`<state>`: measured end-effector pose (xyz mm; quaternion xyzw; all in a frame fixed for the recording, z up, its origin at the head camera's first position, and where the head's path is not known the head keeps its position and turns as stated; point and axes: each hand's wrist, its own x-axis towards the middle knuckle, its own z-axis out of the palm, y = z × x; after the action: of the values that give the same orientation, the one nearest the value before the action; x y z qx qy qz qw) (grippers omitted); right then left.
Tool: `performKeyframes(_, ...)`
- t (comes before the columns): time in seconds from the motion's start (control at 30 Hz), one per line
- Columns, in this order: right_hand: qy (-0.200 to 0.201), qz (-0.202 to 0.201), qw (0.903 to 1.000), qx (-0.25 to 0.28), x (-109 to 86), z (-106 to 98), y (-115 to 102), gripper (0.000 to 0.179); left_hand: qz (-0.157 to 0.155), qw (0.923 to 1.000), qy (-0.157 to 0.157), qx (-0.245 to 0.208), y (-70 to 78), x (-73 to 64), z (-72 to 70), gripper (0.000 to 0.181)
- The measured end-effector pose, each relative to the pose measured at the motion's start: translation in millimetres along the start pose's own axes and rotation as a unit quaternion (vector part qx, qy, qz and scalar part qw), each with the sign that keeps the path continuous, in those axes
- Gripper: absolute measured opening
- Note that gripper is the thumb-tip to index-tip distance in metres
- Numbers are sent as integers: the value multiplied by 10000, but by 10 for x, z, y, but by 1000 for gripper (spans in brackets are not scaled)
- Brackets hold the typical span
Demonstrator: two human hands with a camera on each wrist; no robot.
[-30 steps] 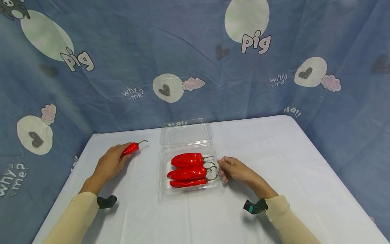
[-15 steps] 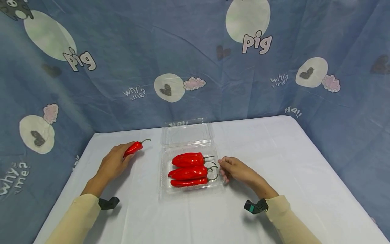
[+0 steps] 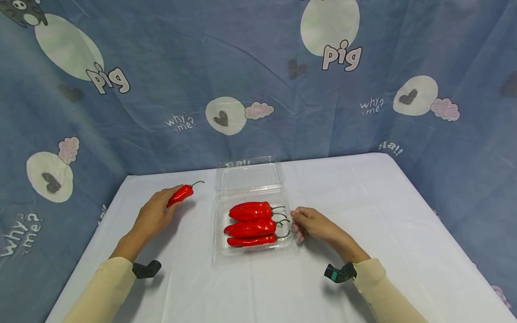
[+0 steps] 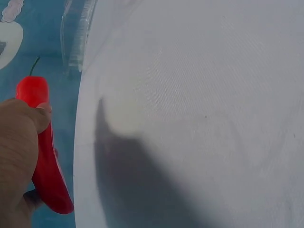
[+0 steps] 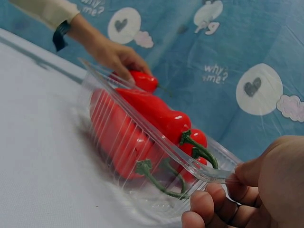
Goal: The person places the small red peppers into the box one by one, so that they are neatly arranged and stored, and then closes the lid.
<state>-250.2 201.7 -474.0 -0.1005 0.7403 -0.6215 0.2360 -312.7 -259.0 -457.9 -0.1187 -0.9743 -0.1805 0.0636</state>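
My left hand holds a red chili pepper over the left part of the table, its green stem pointing right. In the left wrist view, thumb and fingers wrap the pepper near its stem end. At the centre stands a clear plastic clamshell box, lid folded back. Several red chili peppers lie side by side inside, stems toward the right. My right hand pinches the box's right rim between thumb and curled fingers, as the right wrist view shows at the rim.
A white cloth covers the table. The box's open lid lies toward the table's back edge. Behind and along both sides hangs a blue printed curtain. Each wrist wears a dark camera mount.
The left hand, with the chili pepper in its grip, has shifted slightly right and away from me, toward the box. The right hand keeps its hold on the box rim.
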Motion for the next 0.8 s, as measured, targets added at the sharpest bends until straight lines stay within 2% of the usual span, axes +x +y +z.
performKeyframes(0.23, -14, -41, 10000, -35, 0, 0, -6, 30, 220, 9997, 125, -6, 59, 20, 6, 66)
performKeyframes(0.5, 17, -20, 10000, -62, -4, 0, -4, 31, 336, 9994, 104, -9, 215, 53, -4, 66)
performKeyframes(0.8, -2, -59, 10000, -31, -3, 3, -1, 30, 642, 9977, 192, 112, 378, 77, -2, 65)
